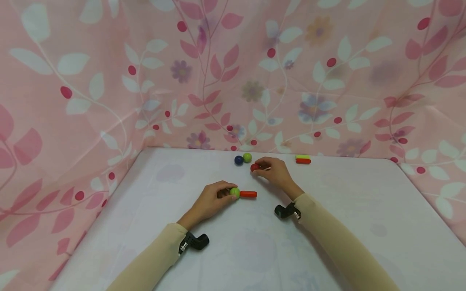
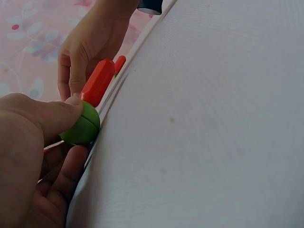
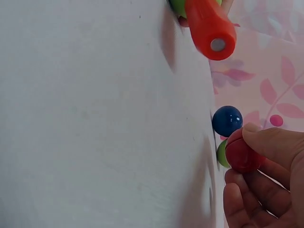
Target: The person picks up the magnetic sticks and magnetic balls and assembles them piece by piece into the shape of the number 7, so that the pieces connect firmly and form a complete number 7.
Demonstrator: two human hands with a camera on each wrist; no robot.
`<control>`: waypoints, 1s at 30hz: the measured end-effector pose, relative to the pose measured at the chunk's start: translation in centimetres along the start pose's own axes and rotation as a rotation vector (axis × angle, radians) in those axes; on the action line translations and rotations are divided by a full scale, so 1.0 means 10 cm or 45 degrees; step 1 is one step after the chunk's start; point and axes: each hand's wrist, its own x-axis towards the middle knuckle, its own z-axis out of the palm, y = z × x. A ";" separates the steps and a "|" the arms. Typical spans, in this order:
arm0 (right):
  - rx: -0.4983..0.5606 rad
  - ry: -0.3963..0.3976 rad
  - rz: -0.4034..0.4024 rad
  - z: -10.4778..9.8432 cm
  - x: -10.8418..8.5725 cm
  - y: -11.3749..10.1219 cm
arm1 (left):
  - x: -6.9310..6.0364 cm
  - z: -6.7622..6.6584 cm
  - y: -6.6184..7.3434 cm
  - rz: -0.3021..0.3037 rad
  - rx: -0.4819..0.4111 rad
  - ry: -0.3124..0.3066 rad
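Observation:
My left hand point(image 1: 212, 201) pinches a green ball point(image 1: 235, 192) between thumb and fingers, low over the white table. One end of a red-orange stick point(image 1: 248, 194) meets that ball, and the stick points to the right. In the right wrist view, the stick's free end carries a round silvery disc point(image 3: 217, 44). Further back, my right hand point(image 1: 274, 171) holds a red ball point(image 3: 243, 151) between thumb and fingertips. A dark blue ball point(image 1: 238, 160) and another green ball point(image 1: 247, 157) sit side by side just beyond it, the green one partly hidden in the right wrist view.
Toward the table's back edge, right of my right hand, lie a yellow-green stick point(image 1: 303, 156) and a red stick point(image 1: 303, 161) side by side. Pink leaf-patterned cloth point(image 1: 225, 101) hangs behind the white table point(image 1: 327, 210). Black cameras are strapped at both wrists.

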 end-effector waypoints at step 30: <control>0.159 -0.005 0.035 -0.08 -0.34 -0.12 | 0.01 0.00 -0.02 -0.003 0.003 -0.009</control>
